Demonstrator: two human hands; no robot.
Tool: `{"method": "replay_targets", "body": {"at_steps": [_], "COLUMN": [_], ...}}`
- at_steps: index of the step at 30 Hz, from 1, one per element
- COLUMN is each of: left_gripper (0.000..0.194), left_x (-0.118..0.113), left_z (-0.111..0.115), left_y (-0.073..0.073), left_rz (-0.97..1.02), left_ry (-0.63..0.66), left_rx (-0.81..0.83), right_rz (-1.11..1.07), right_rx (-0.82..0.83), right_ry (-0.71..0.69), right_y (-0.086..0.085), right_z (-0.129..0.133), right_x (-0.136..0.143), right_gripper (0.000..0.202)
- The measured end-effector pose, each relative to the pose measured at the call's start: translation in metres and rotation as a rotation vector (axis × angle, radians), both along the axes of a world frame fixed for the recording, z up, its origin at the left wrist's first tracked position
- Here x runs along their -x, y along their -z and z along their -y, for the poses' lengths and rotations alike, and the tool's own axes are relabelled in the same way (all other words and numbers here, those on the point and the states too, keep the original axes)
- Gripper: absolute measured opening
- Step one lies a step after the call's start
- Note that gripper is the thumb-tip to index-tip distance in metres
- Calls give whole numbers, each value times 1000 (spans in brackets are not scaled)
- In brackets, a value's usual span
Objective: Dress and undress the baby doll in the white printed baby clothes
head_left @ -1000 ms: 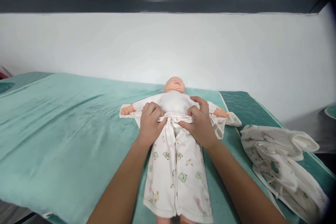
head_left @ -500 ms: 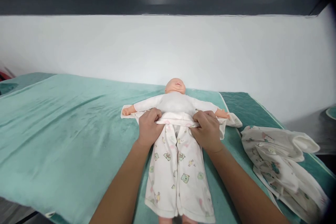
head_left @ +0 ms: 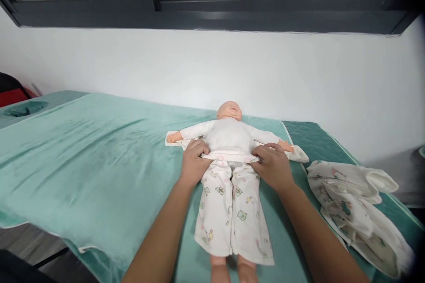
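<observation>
A baby doll (head_left: 229, 110) lies on its back, arms spread, in a white long-sleeved top (head_left: 229, 135). Its legs are in white pants (head_left: 217, 210) with small animal prints, and the bare lower legs (head_left: 220, 272) show below the cuffs. At the waist, my left hand (head_left: 195, 163) pinches one side of the pants' waistband (head_left: 229, 158). My right hand (head_left: 274, 166) has its fingers closed on the opposite side of that band. A printed cloth garment (head_left: 300, 154) spreads beneath the doll's arms; most of it is hidden.
A light green sheet (head_left: 83, 163) covers the bed, over a darker green quilted cover (head_left: 302, 135). On the right lies a crumpled printed white garment (head_left: 355, 212). Behind the bed rise a white wall (head_left: 199, 66) and a dark window frame (head_left: 265, 17). Something red (head_left: 13, 97) stands far left.
The pants sit higher, with more of the lower legs showing below the cuffs. Both hands keep to the waist, and the band between them looks flatter. The view has shifted somewhat.
</observation>
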State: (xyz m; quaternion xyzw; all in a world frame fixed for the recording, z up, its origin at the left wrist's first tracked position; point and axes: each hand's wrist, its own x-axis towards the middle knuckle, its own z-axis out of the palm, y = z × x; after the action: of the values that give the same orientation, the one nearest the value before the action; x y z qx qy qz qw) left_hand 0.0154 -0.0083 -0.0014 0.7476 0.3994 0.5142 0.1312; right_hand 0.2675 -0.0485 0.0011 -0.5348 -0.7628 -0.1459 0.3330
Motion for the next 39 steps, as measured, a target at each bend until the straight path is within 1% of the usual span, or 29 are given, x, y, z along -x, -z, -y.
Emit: {"method": "replay_targets", "body": {"at_steps": [2,4,7,11,15,18,20,22,24,28,30,34,37,39], "left_gripper": [26,25,24,25,16,13,13,13,14,15,14,13,14,16], "left_x": [3,4,6,9,11,10,9,6,2,-7,-11,-16,-16,-15], "left_z": [4,7,10,18,27,29,27,23,17,0,-10,-24,-22,-11], "left_y": [1,3,5,5,2,1,2,3,3,-2,-4,-4,-4,-4], "left_rz": [-19,-30,-17,8,66,73,72,65,49,7,7,52,81,77], "left_ry": [-21,-36,-34,-23,57,123,132,127,111,58,42,26,36,55], "left_rx": [28,55,89,128,253,324,309,288,261,168,142,127,109,88], "right_rz": [-16,-32,-64,-147,-239,-364,-426,-440,-419,-342,-338,-342,-327,-321], "right_rx": [40,79,125,222,386,497,573,620,600,450,405,307,236,207], "right_ry": [-5,4,31,40,-45,-135,-209,-237,-173,10,54,86,77,89], "right_y": [3,6,11,13,10,7,6,7,8,13,15,18,19,20], "right_z": [6,13,23,28,27,33,38,41,40,28,22,18,20,22], "right_x": [-1,-2,-2,-1,-3,-9,-12,-13,-11,-2,2,11,15,14], "right_gripper": [6,11,18,19,20,24,34,51,60,59,53,25,11,8]}}
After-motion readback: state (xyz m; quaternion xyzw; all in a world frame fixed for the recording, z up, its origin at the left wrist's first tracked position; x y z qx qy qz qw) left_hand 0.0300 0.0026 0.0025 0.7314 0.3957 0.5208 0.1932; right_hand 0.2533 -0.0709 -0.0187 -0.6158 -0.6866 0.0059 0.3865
